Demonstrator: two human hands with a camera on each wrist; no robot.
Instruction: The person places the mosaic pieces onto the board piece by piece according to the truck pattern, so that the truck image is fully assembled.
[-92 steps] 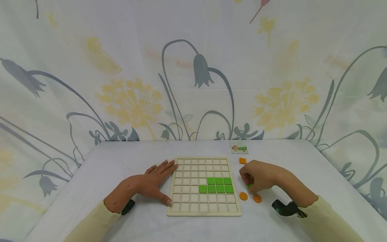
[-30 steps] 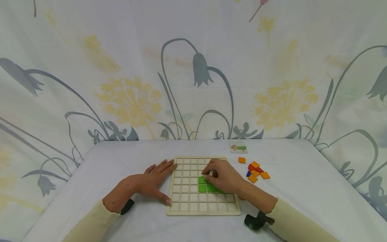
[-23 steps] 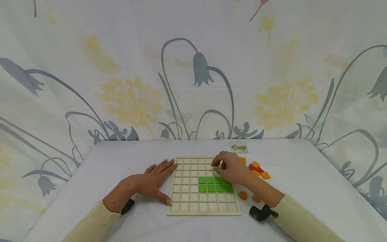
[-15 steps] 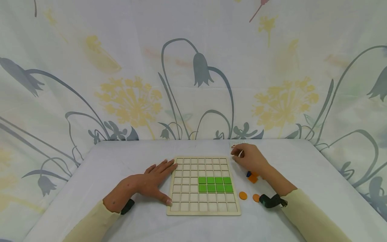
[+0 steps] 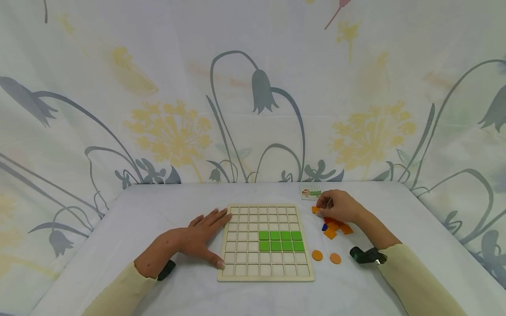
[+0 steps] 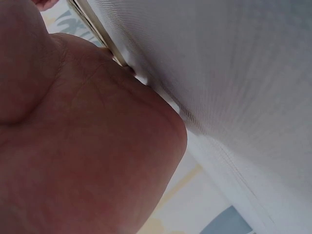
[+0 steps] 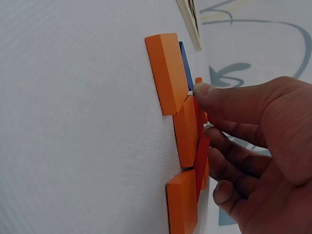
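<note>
In the head view, a square wooden grid board [image 5: 253, 279] lies on the white table with two rows of green square tiles [image 5: 275, 241] in its cells. My left hand [image 5: 199, 239] rests flat with spread fingers at the board's left edge, fingertips and thumb touching the frame. Right of the board, my right hand [image 5: 340, 207] pinches an orange square tile [image 5: 315, 210] at its edges, the tile still down on the table. Below that hand sits a small pile of orange tiles [image 7: 168, 73], red pieces [image 7: 201, 163] and a blue piece [image 7: 185, 66].
A small picture card [image 5: 310, 192] lies at the table's back edge, just beyond the right hand. Two orange discs [image 5: 317, 255] lie near the board's lower right corner. A flower-printed cloth [image 5: 237, 109] hangs behind the table.
A green tile was set on the board, finishing two even rows. My right hand then left the board, passed near the card and came down at the orange tile. My left hand stayed still.
</note>
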